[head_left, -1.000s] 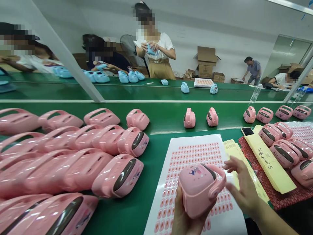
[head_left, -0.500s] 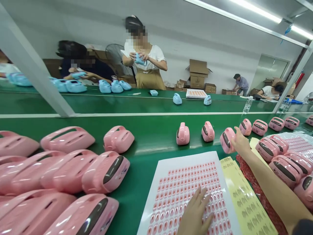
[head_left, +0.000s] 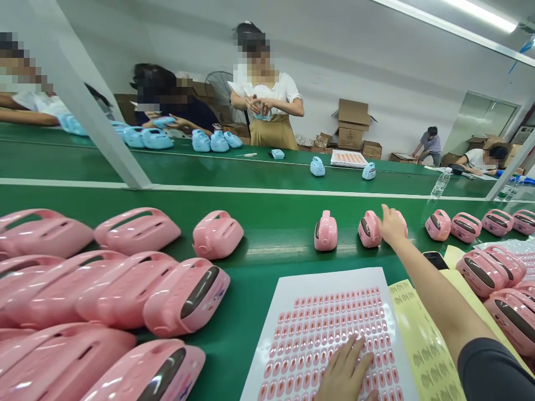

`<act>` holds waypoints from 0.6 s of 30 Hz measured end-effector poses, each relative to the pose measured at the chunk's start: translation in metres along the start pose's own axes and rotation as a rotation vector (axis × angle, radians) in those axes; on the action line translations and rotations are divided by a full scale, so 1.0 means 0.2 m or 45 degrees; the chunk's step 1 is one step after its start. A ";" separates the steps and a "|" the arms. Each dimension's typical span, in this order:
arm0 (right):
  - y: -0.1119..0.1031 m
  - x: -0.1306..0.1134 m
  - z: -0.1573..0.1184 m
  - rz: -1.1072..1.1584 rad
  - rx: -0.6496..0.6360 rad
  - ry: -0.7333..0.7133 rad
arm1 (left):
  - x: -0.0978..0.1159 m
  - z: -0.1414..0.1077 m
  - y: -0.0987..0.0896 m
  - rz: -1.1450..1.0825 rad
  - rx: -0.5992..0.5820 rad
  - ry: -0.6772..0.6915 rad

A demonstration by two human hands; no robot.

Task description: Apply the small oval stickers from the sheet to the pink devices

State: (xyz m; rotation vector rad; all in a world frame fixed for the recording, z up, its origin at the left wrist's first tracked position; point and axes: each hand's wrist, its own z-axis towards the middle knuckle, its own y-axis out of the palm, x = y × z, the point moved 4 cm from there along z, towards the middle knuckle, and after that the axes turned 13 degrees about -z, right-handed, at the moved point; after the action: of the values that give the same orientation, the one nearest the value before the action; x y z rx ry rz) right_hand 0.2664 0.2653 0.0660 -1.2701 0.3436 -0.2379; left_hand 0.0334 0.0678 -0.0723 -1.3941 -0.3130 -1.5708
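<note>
Left hand [head_left: 345, 370] flat on sticker sheet [head_left: 330, 280], right hand [head_left: 390, 225] touching pink case [head_left: 401, 220], green belt [head_left: 259, 223]

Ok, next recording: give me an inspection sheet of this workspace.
surface: green conveyor belt, a second belt beyond it.
job's things: pink handled plastic cases in rows; sheet of small pink labels; yellow sticker sheet.
clutter: phone beside the yellow sticker sheet; water bottle.
grips: left hand on the label sheet; right hand at a pink case.
cables: nothing seen.
surroundings: co-worker, blue cases, fan, cardboard boxes.
</note>
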 end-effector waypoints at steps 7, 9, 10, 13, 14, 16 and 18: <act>-0.07 -0.12 -0.19 0.193 -0.084 -0.125 | 0.05 0.02 0.00 -0.211 0.086 -0.223; -0.16 -0.08 -0.31 0.277 -0.072 -0.168 | 0.06 0.04 -0.04 -0.503 0.294 -0.309; -0.20 -0.06 -0.39 0.346 -0.077 -0.184 | 0.07 0.05 -0.06 -0.707 0.413 -0.333; -0.27 -0.01 -0.67 0.874 -0.266 -0.153 | 0.11 0.04 -0.12 -1.383 0.664 -0.303; -0.28 -0.01 -0.78 1.109 -0.397 -0.124 | 0.13 0.02 -0.14 -1.501 0.661 -0.285; -0.27 -0.03 -1.00 1.477 -0.699 -0.075 | 0.16 -0.06 -0.17 -1.623 0.604 -0.271; -0.26 -0.07 -1.21 1.617 -0.942 -0.076 | 0.18 -0.20 -0.18 -1.711 0.602 -0.281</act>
State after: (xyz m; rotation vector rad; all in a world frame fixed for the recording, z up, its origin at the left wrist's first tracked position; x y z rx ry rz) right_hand 0.1626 0.0411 0.0563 -1.5130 1.1737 1.0935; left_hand -0.0140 0.0393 -0.0404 -0.9313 -1.9102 -2.0915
